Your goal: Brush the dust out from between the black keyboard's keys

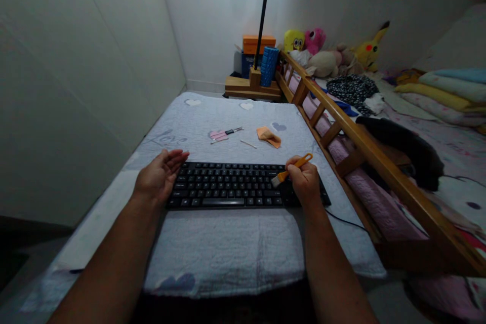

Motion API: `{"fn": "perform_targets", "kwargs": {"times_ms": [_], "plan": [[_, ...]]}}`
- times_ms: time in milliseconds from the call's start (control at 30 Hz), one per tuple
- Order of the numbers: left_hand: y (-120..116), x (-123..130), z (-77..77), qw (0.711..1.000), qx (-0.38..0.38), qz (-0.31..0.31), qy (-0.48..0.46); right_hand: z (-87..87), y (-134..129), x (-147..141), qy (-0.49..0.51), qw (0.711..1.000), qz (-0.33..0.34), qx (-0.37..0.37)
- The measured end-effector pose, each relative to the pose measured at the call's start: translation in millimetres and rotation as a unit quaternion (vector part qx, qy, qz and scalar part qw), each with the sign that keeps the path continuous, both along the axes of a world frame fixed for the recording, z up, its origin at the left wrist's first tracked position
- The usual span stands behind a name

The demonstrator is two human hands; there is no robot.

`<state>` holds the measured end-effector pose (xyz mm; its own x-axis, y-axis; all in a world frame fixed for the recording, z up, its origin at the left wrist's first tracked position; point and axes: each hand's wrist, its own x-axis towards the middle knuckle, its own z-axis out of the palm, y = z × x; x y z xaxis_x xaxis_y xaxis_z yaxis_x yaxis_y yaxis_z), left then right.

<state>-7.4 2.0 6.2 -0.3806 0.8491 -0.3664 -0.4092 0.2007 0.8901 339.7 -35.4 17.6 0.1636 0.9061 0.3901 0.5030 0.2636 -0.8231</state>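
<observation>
A black keyboard [228, 186] lies flat across the cloth-covered table in front of me. My right hand [304, 178] grips a small brush with an orange handle [304, 160], its pale bristles angled down at the keys on the right side. Whether the bristles touch the keys I cannot tell. At the keyboard's left end rests my left hand [158, 174], fingers stretched out and holding nothing. Beyond the keyboard lie cotton swabs [248, 144], a thin dark-and-silver tool [230, 132] and a folded orange cloth [269, 136].
A wooden bed rail [341, 106] runs along the table's right side, with plush toys [326, 61] and bedding behind it. The keyboard's cable [347, 220] trails to the right. A black lamp pole [263, 15] stands at the back on a wooden base.
</observation>
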Motion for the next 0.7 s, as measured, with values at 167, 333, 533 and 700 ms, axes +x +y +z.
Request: {"fn": "perform_targets", "kwargs": {"times_ms": [167,333,533,700], "plan": [[-2,2,0.2,1.0,-0.001,-0.008,0.014,-2.7,3,-1,-0.057,0.996,-0.057,0.043],[-4,7,-0.5,0.998,0.022,-0.004,0.06,-1.4,4,-4,-0.149,0.983,-0.078,0.072],[-5,6,-2.2,0.998,0.024,-0.006,0.053,-3.9,0,-17,-0.124,0.991,-0.001,0.053],[-3,1,3.2,1.0,0.001,0.003,-0.014,-5.9,-2,-22,-0.067,0.997,0.037,0.02]]}}
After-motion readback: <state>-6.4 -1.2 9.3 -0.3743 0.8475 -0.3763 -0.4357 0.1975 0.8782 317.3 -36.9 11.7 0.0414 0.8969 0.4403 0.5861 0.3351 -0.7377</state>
